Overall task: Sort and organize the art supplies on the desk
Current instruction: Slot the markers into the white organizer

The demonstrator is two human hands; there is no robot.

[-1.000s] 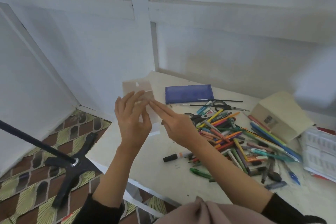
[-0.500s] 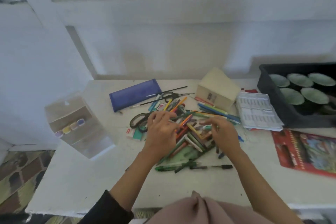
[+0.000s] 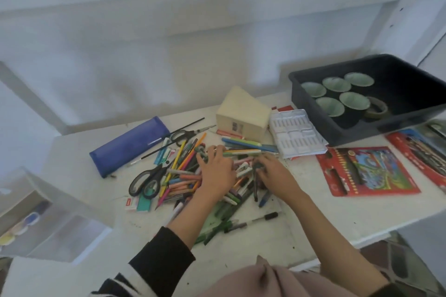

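Pile of pens [image 3: 183, 176] heaped mid-worktop [image 3: 337, 219], left hand [image 3: 217, 173] laid on it, fingers apart, right hand [image 3: 277, 176] fingers clamped on dark pen [image 3: 255, 187]

White wall [image 3: 144, 31] behind, patterned floor [image 3: 405, 265] below.

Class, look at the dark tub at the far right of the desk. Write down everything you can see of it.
The dark tub is a rectangular, blue-black bin that looks like plastic, with rounded corners, sloping walls and a rolled rim. It sits open on the white desk at the far right, near the wall. Inside are five pale green round cups and a tape roll. Its near left corner lies by the white palette; whether they touch cannot be told.
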